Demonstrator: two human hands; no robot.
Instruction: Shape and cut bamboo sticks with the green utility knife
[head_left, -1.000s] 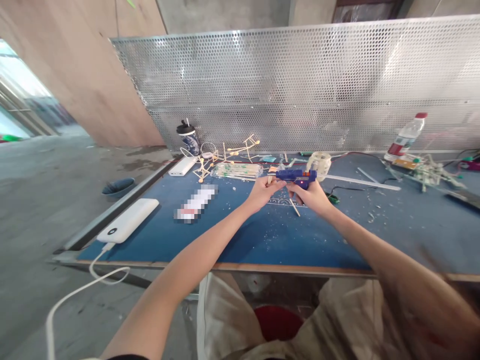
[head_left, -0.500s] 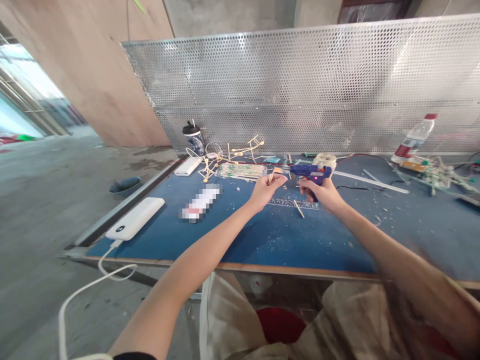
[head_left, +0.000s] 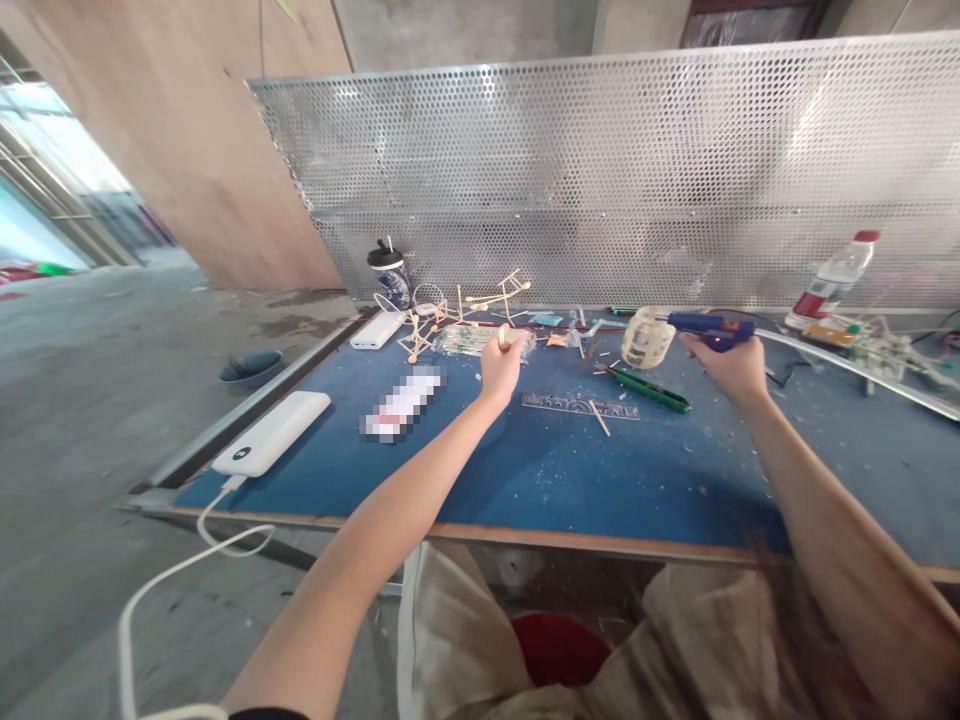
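A short wooden stick (head_left: 502,337) is pinched in my left hand (head_left: 501,370), which is raised in front of the plastic-wrapped bundle of sticks (head_left: 461,341). Over at the right, my right hand (head_left: 731,368) grips the blue glue gun (head_left: 712,328). The gun's nozzle points left, beside the roll of tape (head_left: 646,338). Between my hands, a green utility knife (head_left: 649,388) lies on the blue table (head_left: 570,480). A clear ruler (head_left: 555,404) has a loose stick (head_left: 600,418) across it.
Stick structures (head_left: 499,297) stand at the back beside a lidded cup (head_left: 389,275). White power banks (head_left: 271,435) and a blurred-out item (head_left: 403,405) lie on the left. A bottle (head_left: 836,280) stands at the back right, before a perforated metal panel (head_left: 570,190).
My left hand has drawn left with the stick. My right hand has moved right with the glue gun, away from my left hand, and the green knife now shows.
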